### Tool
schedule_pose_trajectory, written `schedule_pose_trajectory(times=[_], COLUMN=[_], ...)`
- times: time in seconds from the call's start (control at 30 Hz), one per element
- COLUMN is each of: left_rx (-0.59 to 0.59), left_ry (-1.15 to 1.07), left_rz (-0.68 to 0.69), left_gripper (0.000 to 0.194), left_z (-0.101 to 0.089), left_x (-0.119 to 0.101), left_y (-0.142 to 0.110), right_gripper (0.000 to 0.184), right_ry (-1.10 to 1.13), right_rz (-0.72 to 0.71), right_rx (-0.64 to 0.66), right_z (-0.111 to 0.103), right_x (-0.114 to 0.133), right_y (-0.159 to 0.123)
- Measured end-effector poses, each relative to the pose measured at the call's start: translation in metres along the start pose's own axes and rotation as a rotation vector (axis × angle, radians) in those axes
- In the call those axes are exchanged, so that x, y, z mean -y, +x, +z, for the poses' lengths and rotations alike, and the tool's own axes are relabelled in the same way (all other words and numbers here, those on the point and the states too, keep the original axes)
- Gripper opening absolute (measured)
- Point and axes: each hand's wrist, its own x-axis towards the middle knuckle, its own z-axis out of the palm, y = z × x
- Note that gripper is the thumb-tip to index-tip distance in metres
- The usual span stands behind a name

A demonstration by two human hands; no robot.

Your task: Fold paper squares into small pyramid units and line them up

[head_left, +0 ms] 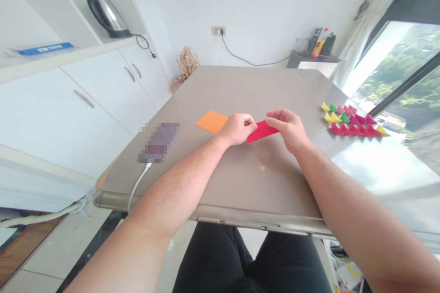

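A red piece of paper (263, 132), longer than it is wide, is held between my two hands just above the table. My left hand (238, 128) is closed, pinching the paper's left end between thumb and fingers. At the other end my right hand (288, 128) grips the paper's upper right edge, thumb in front and fingers behind. Orange paper (210, 121) lies flat on the table beside my left hand, partly covered by it.
Several small folded paper pieces (357, 131) in red, pink, yellow and green stand in rows at the table's right. A blurred phone-like thing (160, 142) with a white cable (137, 183) lies at the left. The table's front edge (240, 213) runs close to my legs.
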Motion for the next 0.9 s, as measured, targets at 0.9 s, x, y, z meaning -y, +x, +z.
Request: schedule_pose_trajectory(times=[0.9], left_rx=[0.129], left_ry=[0.095], left_rz=[0.032], left_gripper=[0.028], left_z=[-0.009], left_x=[0.002], left_y=[-0.001], right_gripper=[0.014], right_ry=[-0.497], right_rz=[0.072], right_rx=[0.098], right_z=[-0.018], right_x=[-0.011], right_y=[0.012])
